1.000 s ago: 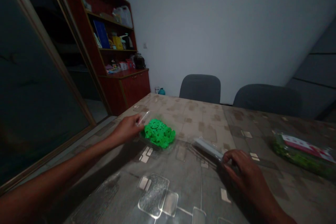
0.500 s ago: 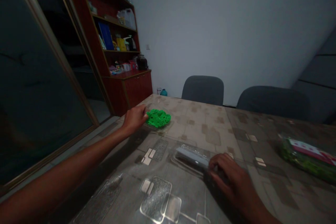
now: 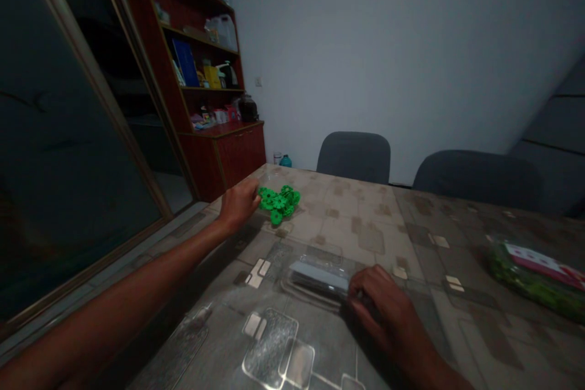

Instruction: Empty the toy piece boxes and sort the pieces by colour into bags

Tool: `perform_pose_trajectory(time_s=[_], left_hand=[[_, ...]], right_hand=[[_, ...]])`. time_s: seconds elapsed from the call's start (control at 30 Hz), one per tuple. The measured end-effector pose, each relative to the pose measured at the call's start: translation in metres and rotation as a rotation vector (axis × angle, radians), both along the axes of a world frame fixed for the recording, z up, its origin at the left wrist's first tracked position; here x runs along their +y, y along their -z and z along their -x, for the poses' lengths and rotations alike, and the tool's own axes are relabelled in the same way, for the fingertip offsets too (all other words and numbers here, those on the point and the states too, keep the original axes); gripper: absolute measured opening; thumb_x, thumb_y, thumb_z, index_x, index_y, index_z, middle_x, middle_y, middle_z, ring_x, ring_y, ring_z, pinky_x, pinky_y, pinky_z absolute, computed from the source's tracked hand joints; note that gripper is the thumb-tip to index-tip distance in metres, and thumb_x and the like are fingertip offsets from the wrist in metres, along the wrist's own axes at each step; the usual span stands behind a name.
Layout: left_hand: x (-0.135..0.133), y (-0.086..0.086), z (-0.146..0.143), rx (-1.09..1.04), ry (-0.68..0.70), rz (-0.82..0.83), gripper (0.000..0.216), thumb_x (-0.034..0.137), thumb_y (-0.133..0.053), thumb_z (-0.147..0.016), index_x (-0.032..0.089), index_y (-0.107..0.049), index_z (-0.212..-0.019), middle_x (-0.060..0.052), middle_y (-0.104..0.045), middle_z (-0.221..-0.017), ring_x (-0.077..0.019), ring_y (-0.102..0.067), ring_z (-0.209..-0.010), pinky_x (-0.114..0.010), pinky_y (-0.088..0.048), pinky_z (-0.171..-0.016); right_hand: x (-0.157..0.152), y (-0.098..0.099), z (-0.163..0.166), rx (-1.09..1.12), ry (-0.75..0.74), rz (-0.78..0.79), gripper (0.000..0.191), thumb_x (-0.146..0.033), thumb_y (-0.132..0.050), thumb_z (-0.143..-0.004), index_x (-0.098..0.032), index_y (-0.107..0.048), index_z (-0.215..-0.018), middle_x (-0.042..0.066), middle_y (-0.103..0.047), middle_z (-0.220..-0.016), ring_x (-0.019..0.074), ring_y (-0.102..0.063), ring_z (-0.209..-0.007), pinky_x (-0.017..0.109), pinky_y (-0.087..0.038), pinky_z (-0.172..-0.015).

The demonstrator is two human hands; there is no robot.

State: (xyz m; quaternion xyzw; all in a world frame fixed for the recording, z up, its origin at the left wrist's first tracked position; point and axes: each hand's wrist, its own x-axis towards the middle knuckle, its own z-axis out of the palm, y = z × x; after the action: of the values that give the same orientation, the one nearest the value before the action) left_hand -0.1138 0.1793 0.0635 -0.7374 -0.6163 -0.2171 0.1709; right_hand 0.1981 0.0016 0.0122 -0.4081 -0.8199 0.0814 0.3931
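My left hand [image 3: 242, 200] is closed at the left edge of a heap of bright green flower-shaped plastic pieces [image 3: 278, 202] towards the far end of the table. Faint clear plastic shows near its fingertips, but the frame does not show exactly what the fingers grip. Nearer to me, my right hand [image 3: 377, 298] has its fingers curled around the right end of a clear plastic box [image 3: 315, 277]. The box lies low over the tabletop, with a pale grey strip along its upper side and a dark part below. Its right end is hidden by my fingers.
At the right of the patterned table [image 3: 365, 210] lies a clear package of green contents [image 3: 539, 274] with a pink and white label. Two grey chairs, one the left chair [image 3: 354, 155], stand behind the table. A red-brown cabinet [image 3: 237, 149] is beyond at the left.
The green pieces, blurred in a rounded heap before, now show as separate flower shapes in a more uneven pile. My right hand and the clear box have shifted a little left.
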Motion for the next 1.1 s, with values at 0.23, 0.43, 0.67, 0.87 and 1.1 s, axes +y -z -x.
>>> perform_pose_trajectory(time_s=[0.23,0.43,0.67,0.87,1.1], left_hand=[[-0.004,0.004,0.0,0.05,0.187,-0.043,0.02,0.01,-0.049,-0.085,0.02,-0.063,-0.094,-0.007,-0.061,-0.137,-0.0234,-0.068,-0.097,-0.028,-0.049,-0.072],[-0.033,0.016,0.011,0.058,0.348,-0.082,0.019,0.014,-0.044,-0.088,0.02,-0.059,-0.079,-0.008,-0.061,-0.138,-0.0226,-0.069,-0.098,-0.028,-0.051,-0.071],[-0.053,0.018,0.029,-0.014,0.416,-0.153,0.027,0.022,-0.038,-0.091,0.021,-0.048,-0.067,-0.011,-0.067,-0.129,-0.0225,-0.068,-0.102,-0.03,-0.051,-0.079],[-0.057,-0.004,0.045,-0.286,0.235,-0.191,0.017,0.023,-0.048,-0.081,0.023,-0.039,-0.067,-0.011,-0.061,-0.132,-0.024,-0.064,-0.108,-0.032,-0.05,-0.085],[-0.071,-0.007,0.096,-0.602,0.002,0.045,0.019,0.03,-0.051,-0.072,0.023,-0.033,-0.071,-0.009,-0.069,-0.109,-0.0175,-0.065,-0.06,-0.031,-0.054,-0.054]], right_hand=[[0.0,-0.012,0.037,0.026,-0.188,-0.061,0.018,-0.005,-0.047,-0.087,-0.022,-0.052,-0.09,0.002,-0.06,-0.082,0.0176,-0.054,-0.076,0.03,-0.046,-0.065],[0.0,-0.027,0.019,0.305,-0.084,-0.076,0.015,-0.01,-0.053,-0.087,-0.025,-0.05,-0.085,-0.002,-0.055,-0.073,0.013,-0.054,-0.064,0.023,-0.045,-0.055],[0.018,-0.02,-0.017,0.622,0.364,0.004,0.01,-0.031,-0.064,-0.087,-0.024,-0.056,-0.089,0.002,-0.063,-0.084,0.0173,-0.064,-0.076,0.028,-0.053,-0.066],[0.051,-0.016,-0.016,0.486,0.443,0.079,0.019,-0.041,-0.063,-0.084,-0.022,-0.06,-0.085,0.003,-0.065,-0.08,0.0198,-0.062,-0.072,0.031,-0.05,-0.063],[0.064,-0.018,0.017,0.426,0.323,0.044,0.011,-0.032,-0.06,-0.085,-0.021,-0.059,-0.08,0.0,-0.062,-0.071,0.0169,-0.059,-0.063,0.028,-0.047,-0.058]])
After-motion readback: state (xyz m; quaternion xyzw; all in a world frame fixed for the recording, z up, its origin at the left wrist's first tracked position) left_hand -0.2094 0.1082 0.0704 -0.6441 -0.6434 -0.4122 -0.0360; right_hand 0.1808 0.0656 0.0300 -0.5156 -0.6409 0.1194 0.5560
